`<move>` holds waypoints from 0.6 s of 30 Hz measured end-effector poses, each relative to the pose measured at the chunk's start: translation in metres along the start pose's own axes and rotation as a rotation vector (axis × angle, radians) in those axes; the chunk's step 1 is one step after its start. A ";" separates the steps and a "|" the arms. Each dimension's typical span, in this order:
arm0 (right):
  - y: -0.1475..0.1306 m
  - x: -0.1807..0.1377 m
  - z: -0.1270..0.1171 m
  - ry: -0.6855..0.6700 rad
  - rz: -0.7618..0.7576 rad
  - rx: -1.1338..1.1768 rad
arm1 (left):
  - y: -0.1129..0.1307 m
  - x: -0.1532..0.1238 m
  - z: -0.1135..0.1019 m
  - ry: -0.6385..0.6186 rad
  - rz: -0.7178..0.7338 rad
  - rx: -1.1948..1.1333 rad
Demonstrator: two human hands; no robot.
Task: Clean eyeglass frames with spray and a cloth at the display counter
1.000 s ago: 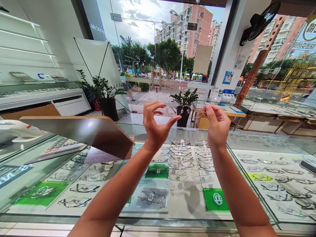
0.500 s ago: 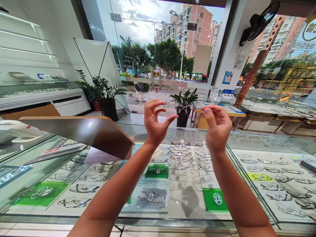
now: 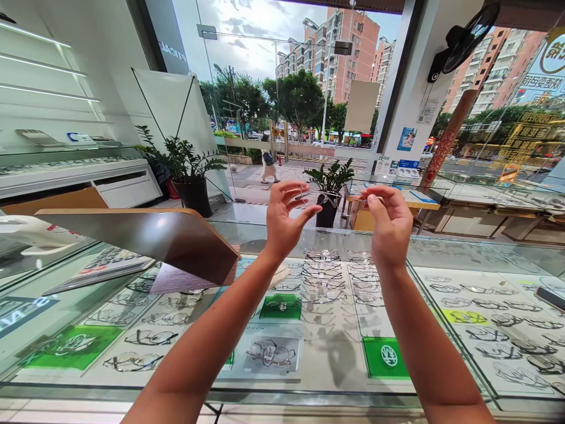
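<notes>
I hold a thin, clear-lensed pair of glasses (image 3: pixel 329 199) up at chest height above a glass display counter (image 3: pixel 441 253). My left hand (image 3: pixel 286 222) pinches the left end of the frame between thumb and fingers. My right hand (image 3: pixel 389 225) pinches the right end the same way. The frame is very fine and hard to make out against the plant behind it. Under the counter glass lie several rows of spectacle frames (image 3: pixel 324 277) on white trays.
A brown-backed mirror (image 3: pixel 145 238) leans on the counter at left, with a calculator (image 3: pixel 103 266) beside it. Green brand cards (image 3: pixel 388 357) lie among the frames. Potted plants (image 3: pixel 188 168) stand by the glass shopfront. A person (image 3: pixel 267 165) walks on the pavement outside.
Both hands have drawn closer together and shifted slightly right, tilting the glasses. The passer-by outside has walked to the right.
</notes>
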State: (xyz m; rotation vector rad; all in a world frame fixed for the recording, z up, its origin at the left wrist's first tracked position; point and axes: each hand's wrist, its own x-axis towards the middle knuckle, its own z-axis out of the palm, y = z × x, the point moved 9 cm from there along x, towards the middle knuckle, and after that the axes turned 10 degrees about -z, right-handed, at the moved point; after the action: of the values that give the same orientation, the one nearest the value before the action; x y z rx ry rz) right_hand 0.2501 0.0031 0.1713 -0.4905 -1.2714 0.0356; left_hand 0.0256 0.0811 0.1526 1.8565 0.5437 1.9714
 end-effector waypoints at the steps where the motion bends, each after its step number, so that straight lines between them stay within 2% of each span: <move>1: 0.001 0.002 -0.001 -0.037 0.005 -0.030 | 0.002 0.000 0.000 -0.014 0.008 0.017; 7: 0.007 0.003 0.015 -0.498 -0.003 -0.297 | 0.023 -0.004 0.010 -0.127 0.120 0.248; 12: 0.011 0.000 0.020 -0.560 0.012 -0.295 | 0.036 -0.007 0.017 -0.225 0.159 0.289; 18: 0.012 0.001 0.017 -0.559 0.059 -0.317 | 0.035 -0.003 0.019 -0.332 0.056 0.203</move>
State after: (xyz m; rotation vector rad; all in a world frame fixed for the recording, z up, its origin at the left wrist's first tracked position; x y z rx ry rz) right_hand 0.2371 0.0197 0.1709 -0.8287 -1.8223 0.0212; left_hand 0.0445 0.0503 0.1687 2.2872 0.6121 1.6390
